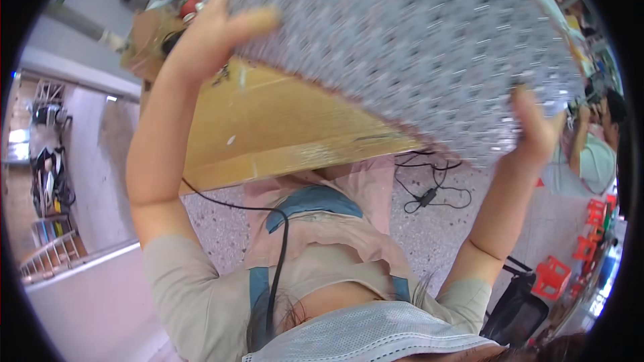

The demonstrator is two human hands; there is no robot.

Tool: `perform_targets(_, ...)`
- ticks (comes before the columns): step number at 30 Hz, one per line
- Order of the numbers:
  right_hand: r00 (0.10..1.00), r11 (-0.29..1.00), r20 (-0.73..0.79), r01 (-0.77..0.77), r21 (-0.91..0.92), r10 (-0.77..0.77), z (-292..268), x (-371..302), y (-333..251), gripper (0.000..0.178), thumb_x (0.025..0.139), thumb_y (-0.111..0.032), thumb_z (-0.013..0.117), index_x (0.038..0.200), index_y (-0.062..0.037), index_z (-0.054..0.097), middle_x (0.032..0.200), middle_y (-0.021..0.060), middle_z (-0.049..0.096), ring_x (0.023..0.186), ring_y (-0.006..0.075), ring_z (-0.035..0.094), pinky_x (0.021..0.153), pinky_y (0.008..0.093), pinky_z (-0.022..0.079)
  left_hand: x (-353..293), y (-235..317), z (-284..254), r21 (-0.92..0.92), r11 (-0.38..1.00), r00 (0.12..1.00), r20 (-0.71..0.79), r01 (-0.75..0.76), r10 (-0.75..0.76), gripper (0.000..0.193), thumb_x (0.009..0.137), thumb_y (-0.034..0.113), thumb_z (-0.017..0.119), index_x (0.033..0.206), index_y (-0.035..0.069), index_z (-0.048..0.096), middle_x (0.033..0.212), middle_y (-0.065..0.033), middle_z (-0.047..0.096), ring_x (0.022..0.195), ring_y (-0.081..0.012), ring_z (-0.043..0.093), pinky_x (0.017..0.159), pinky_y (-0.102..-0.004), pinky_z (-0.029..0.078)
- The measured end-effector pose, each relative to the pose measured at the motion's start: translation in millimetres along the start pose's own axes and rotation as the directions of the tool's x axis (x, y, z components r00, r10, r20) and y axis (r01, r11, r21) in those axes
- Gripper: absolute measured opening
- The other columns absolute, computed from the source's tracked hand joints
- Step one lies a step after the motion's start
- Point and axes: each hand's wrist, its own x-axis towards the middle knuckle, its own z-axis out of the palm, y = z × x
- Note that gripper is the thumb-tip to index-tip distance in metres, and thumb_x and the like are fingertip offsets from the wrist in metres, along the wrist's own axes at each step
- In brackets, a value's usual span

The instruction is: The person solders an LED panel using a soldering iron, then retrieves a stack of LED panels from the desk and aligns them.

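A large grey panel (402, 47) with a regular pattern of small dark and shiny marks is raised and tilted in front of me, smeared by motion; I cannot tell its exact kind. At its left edge my left hand (218, 37) is closed, the thumb lying over the top face and the other fingers hidden. My right hand (534, 127) grips the lower right edge, its thumb on the near face and its fingers out of sight behind. Beneath the panel lies the brown tabletop (268, 131), which has a shiny front edge.
A cardboard box (151, 40) stands at the table's far left. A black cable (285, 248) runs across my front, and more cables (429, 194) lie on the floor. To the right are a black chair (516, 312), red stools (553, 278) and another person (597, 154).
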Motion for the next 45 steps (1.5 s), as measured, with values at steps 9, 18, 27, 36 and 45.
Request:
perform_targets(9, 0.809, 0.965, 0.584, -0.093, 0.244, -0.069, 144.1, -53.6, 102.6, 0.136, 0.06, -0.021, 0.097, 0.163, -0.0081, 0.007, 0.157, 0.0192, 0.035, 0.139, 0.034, 0.045, 0.113, 0.0466, 0.041, -206.5, -160.4, -49.4, -0.118, 0.965, 0.897, -0.357, 0.234, -0.261, 0.092, 0.072, 0.008, 0.088, 0.15, 0.005, 0.038, 0.138, -0.0081, 0.056, 0.127, -0.0238, 0.055, 0.109, -0.0421, 0.044)
perform_targets(18, 0.815, 0.977, 0.572, -0.033, 0.209, -0.095, 156.5, -84.6, 131.1, 0.159, 0.046, -0.048, 0.102, 0.163, -0.0085, 0.002, 0.163, 0.0219, 0.028, 0.147, 0.0353, 0.035, 0.12, 0.0489, 0.033, -170.4, -156.5, -29.5, -0.098, 0.926, 0.868, -0.394, -0.365, 0.301, 0.143, 0.064, 0.037, 0.097, 0.163, 0.008, -0.002, 0.165, -0.02, 0.024, 0.149, -0.0316, 0.033, 0.119, -0.0452, 0.034)
perform_targets(27, 0.868, 0.983, 0.475, -0.18, 0.033, 0.142, 146.9, -83.7, 137.7, 0.145, 0.055, -0.045, 0.099, 0.163, -0.0051, 0.011, 0.164, 0.0204, 0.028, 0.15, 0.0324, 0.031, 0.122, 0.0422, 0.025, -201.8, -196.2, -37.2, -0.081, 0.996, 0.889, -0.453, 0.029, -0.063, 0.111, 0.066, 0.023, 0.095, 0.153, 0.0, 0.031, 0.142, -0.0116, 0.052, 0.128, -0.026, 0.052, 0.11, -0.0411, 0.043)
perform_targets(36, 0.846, 0.968, 0.521, -0.21, 0.134, 0.112, 145.2, -101.3, 135.2, 0.137, 0.058, -0.023, 0.098, 0.163, -0.0042, 0.012, 0.167, 0.018, 0.025, 0.154, 0.0315, 0.023, 0.124, 0.0397, 0.02, -198.7, -194.1, -30.4, -0.173, 0.976, 0.899, -0.436, -0.129, 0.042, 0.098, 0.07, 0.018, 0.092, 0.15, 0.001, 0.038, 0.142, -0.0117, 0.054, 0.128, -0.028, 0.054, 0.11, -0.0435, 0.044)
perform_targets(45, 0.895, 0.983, 0.442, -0.123, 0.133, 0.052, 148.8, -107.7, 135.0, 0.119, 0.068, -0.018, 0.093, 0.161, -0.0051, 0.02, 0.164, 0.0176, 0.03, 0.151, 0.0301, 0.029, 0.122, 0.0407, 0.024, -200.5, -217.4, -30.4, -0.225, 0.967, 0.908, -0.418, -0.122, 0.018, 0.086, 0.075, 0.01, 0.085, 0.15, 0.005, 0.042, 0.143, -0.0116, 0.054, 0.133, -0.0326, 0.051, 0.114, -0.0479, 0.038)
